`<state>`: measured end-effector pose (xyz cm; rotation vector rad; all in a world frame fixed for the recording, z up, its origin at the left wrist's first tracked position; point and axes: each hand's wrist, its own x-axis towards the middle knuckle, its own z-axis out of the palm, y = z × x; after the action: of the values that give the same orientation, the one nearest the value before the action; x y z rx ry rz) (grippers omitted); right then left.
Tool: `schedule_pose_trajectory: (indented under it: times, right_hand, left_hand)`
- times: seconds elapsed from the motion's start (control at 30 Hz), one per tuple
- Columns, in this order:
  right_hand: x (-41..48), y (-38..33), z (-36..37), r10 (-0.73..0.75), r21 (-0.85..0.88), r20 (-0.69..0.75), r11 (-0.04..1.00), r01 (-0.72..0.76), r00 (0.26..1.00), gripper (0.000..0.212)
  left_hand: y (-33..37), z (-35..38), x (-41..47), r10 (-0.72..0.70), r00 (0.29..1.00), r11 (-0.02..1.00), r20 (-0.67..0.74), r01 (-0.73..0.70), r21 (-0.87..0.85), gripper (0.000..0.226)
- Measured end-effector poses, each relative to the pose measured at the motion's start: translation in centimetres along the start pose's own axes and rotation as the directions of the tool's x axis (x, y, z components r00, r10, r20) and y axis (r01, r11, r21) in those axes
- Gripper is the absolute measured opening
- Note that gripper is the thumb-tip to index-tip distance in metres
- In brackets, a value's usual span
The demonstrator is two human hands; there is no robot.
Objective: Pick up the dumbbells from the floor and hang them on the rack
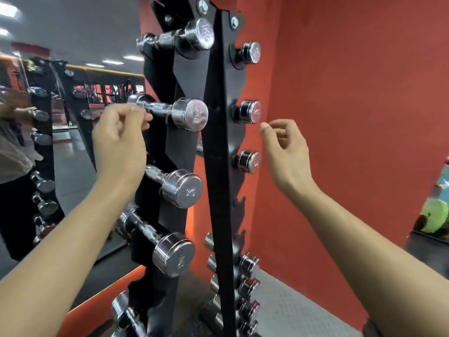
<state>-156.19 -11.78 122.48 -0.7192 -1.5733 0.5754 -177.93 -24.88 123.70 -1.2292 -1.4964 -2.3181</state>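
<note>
At my far left a mirror shows the rack's reflection. My left hand is up at the rack's second cradle on the left side. Its fingers are curled narrow, with thumb and forefinger against the knurled handle of the 2 kg dumbbell. I cannot tell whether they pinch the handle or only touch it.

That dumbbell lies across its cradle in the black rack, with its chrome end facing me. The left column of cradles is filled from top to bottom. A 1 kg dumbbell sits at the top, above the 2 kg one. Under that come a 3 kg dumbbell, a larger chrome dumbbell and another dumbbell near the floor.

Past the rack's front upright, the right column holds three small dumbbells up high: the upper one, the middle one and the lower one. Below them are bare notches, and below those a stack of small dumbbells sits in the lowest cradles.

My right hand hovers just beside the middle and lower small dumbbells. Its fingers are loosely curled and hold nothing. It is in front of the red wall and above the grey floor
</note>
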Motion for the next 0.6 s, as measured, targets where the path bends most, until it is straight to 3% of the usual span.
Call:
schedule_pose_trajectory:
  times: [0.13, 0.3, 0.47, 0.6]
  right_hand:
    - [0.8, 0.6, -3.4, -0.013, -0.036, 0.017, 0.999, 0.014, 1.0, 0.015]
    - [0.4, 2.3, -9.9, 0.002, -0.091, 0.104, 0.996, 0.008, 0.995, 0.021]
    - [-0.9, 6.1, -19.2, 0.017, -0.144, 0.195, 0.99, 0.011, 0.981, 0.022]
    - [-2.9, 9.7, -26.0, 0.003, -0.204, 0.296, 0.977, 0.06, 0.955, 0.026]
  left_hand:
    - [3.5, 2.3, -3.4, 0.199, 0.98, 0.977, 0.005, -0.199, 0.083, 0.015]
    - [7.3, 6.9, -9.4, 0.263, 0.964, 0.95, 0.027, -0.264, 0.164, 0.018]
    - [10.2, 13.6, -18.1, 0.18, 0.983, 0.959, 0.043, -0.185, 0.215, 0.008]
    - [11.1, 19.3, -26.3, -0.047, 0.991, 0.951, 0.124, 0.007, 0.309, 0.012]
